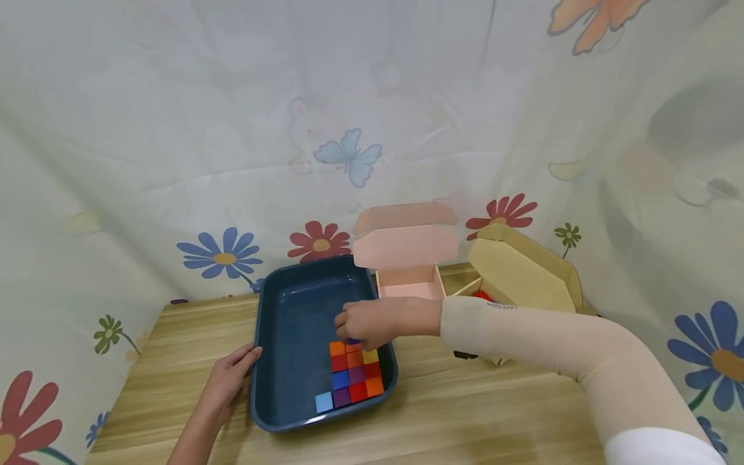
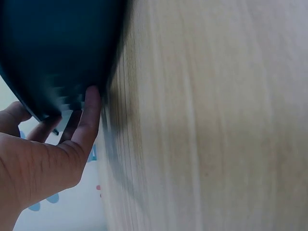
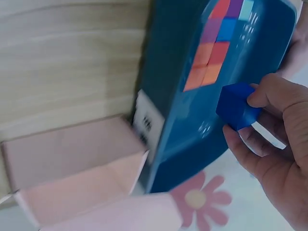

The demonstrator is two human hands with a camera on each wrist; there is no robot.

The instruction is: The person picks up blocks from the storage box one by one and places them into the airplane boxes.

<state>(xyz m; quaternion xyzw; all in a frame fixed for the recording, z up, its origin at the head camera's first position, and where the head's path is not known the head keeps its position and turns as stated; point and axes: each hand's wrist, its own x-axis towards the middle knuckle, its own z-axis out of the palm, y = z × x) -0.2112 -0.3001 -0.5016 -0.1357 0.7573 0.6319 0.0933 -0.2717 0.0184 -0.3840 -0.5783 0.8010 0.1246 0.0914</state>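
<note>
My right hand [image 1: 369, 323] is over the dark blue tray [image 1: 290, 413], pinching a blue cube [image 3: 237, 106] between thumb and fingers. In the head view that hand hides most of the cube. Rows of coloured blocks fill the tray's near right corner, among them a light blue block [image 1: 324, 402], a purple block [image 1: 341, 396] and an orange block [image 1: 374, 386]. At the tray's left side my left hand [image 1: 227, 382] grips the rim, its thumb over the edge. In the left wrist view its fingers [image 2: 89, 115] lie against the outer wall.
Behind and right of the tray stands a pink box [image 1: 407, 248] with its lid up. Beside it, a yellow box [image 1: 523, 271] with a raised lid holds something red [image 1: 482, 296]. All stand on a wooden table [image 1: 453, 413] before a flowered cloth [image 1: 261, 161].
</note>
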